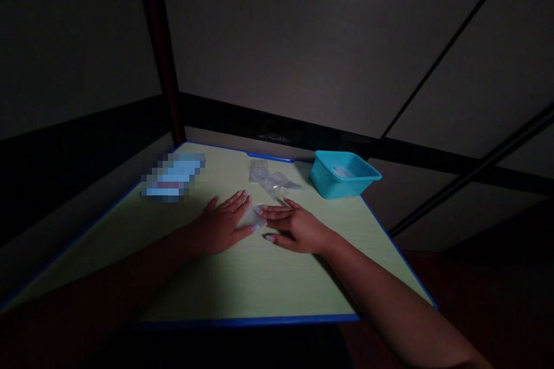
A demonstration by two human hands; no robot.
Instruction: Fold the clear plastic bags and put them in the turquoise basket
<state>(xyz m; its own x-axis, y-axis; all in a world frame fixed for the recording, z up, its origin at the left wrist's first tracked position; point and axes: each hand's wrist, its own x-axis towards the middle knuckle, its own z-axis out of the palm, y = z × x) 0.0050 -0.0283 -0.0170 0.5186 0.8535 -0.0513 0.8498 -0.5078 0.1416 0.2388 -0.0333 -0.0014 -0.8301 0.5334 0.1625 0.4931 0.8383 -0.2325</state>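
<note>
A small clear plastic bag lies flat on the table between my two hands. My left hand rests palm down at its left side, fingers stretched out and the thumb touching the near edge. From the right, my right hand lays its extended fingers on the bag, with the thumb apart below. Part of the bag is hidden under the fingers. Just beyond the hands are more crumpled clear plastic bags, touched by neither hand.
A turquoise plastic basin with something whitish inside stands at the table's back right. A pale blue, pixelated flat object lies at the back left. The pale table has blue edges, and a wall rises behind it.
</note>
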